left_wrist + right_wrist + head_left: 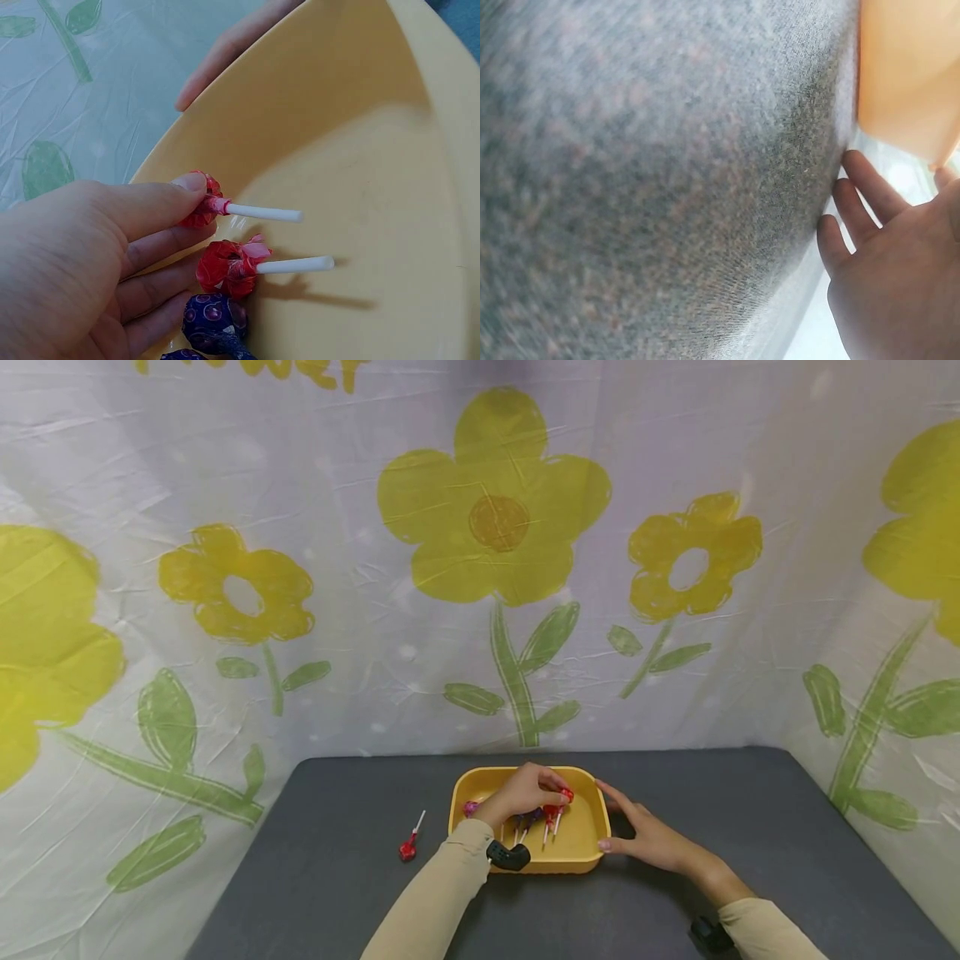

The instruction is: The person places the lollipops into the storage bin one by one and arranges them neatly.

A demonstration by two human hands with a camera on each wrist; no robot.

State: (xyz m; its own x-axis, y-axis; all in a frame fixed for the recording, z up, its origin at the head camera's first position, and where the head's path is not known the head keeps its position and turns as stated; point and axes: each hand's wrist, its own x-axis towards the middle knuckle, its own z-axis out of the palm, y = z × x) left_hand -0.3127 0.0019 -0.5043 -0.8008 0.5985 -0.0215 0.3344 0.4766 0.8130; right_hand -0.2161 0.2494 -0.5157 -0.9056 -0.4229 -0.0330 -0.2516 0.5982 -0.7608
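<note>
Over the yellow tray [577, 852], my left hand [522, 793] pinches a red-wrapped lollipop [202, 204] by its head, thumb on top, the white stick pointing away. Just below it in the left wrist view lies another red lollipop [229, 268], with a dark purple lollipop [215, 319] beside that one. A pink-wrapped lollipop [470, 808] sits at the tray's left side, partly behind the left wrist. My right hand [648, 839] touches the tray's right rim with thumb and fingertip, its fingers spread and fairly straight.
A single red lollipop [407, 850] lies on the dark grey table [337, 827], left of the tray, stick pointing away. Behind the table hangs a pale cloth [360, 693] printed with yellow flowers. Black wrist cameras [508, 857] are strapped to both wrists.
</note>
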